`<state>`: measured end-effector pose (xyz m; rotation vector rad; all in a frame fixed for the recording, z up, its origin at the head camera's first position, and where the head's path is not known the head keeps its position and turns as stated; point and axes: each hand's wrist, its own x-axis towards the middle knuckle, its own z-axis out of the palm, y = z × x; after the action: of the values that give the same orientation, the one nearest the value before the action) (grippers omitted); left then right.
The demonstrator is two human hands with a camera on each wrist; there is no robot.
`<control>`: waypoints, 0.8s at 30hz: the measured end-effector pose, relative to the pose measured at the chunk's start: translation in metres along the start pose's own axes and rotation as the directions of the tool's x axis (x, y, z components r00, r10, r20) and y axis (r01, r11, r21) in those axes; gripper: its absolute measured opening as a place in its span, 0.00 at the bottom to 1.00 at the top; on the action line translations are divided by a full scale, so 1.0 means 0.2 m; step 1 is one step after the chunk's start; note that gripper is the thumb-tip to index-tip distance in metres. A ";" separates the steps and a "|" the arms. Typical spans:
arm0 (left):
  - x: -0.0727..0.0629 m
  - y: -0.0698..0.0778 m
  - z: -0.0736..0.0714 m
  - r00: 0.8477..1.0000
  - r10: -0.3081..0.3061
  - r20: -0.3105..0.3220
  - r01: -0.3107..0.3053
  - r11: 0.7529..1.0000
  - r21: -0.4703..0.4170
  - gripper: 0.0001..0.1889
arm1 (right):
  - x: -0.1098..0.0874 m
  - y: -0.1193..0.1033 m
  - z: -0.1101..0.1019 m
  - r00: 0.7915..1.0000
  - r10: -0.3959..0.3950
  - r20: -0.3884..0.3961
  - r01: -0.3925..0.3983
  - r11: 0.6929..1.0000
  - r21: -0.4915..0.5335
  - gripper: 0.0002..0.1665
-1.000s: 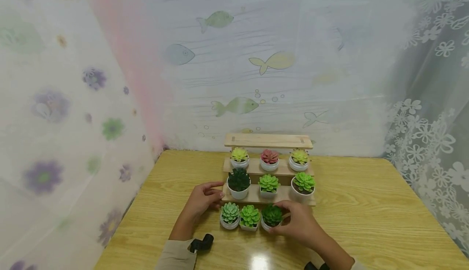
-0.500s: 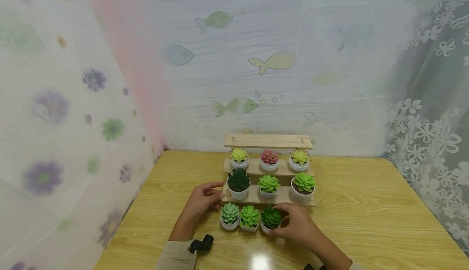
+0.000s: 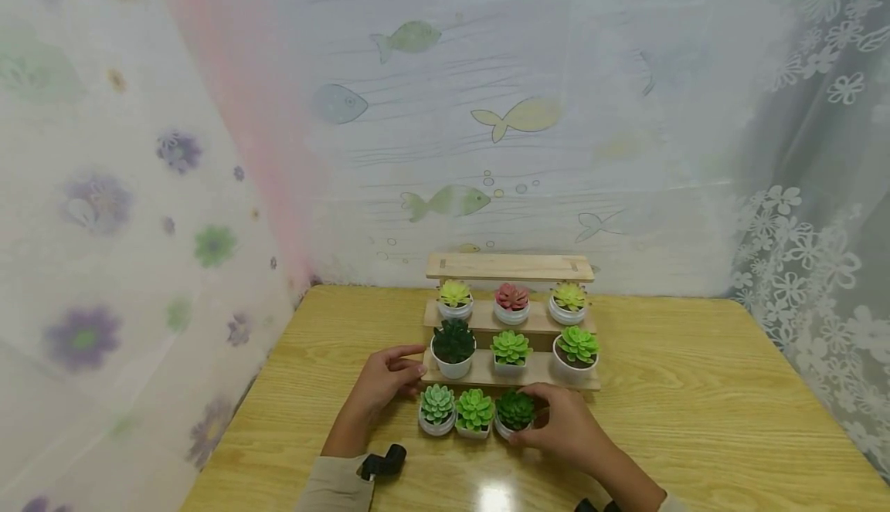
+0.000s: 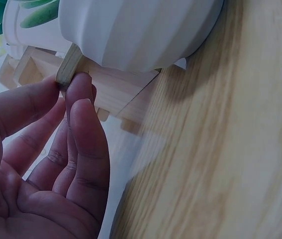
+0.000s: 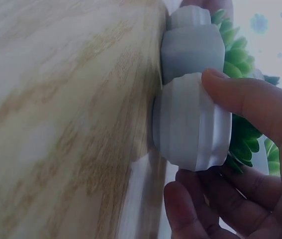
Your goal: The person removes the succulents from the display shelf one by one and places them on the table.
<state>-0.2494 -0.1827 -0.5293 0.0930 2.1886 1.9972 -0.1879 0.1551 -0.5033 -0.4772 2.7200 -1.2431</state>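
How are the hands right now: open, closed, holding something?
Left hand: closed, pinching the shelf.
Right hand: closed, holding the front right pot.

A fish-print sheet point(image 3: 528, 157) hangs at twelve o'clock, a flower-print sheet point(image 3: 139, 265) at nine and a white-flowered grey curtain point(image 3: 827, 218) at three; a wood-grain table point(image 3: 695, 388) spreads toward six.

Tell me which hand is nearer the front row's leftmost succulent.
Left. The left hand is just left of the leftmost succulent; the right hand is farther off, to its right.
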 end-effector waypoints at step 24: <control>0.01 -0.01 0.00 1.000 0.025 0.010 -0.025 1.000 0.011 0.25 | 0.00 -0.01 0.01 0.998 0.017 -0.057 -0.023 0.995 -0.099 0.40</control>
<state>-0.2508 -0.1826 -0.5312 0.1323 2.2038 1.9933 -0.1879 0.1523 -0.5025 -0.4307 2.8367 -1.1366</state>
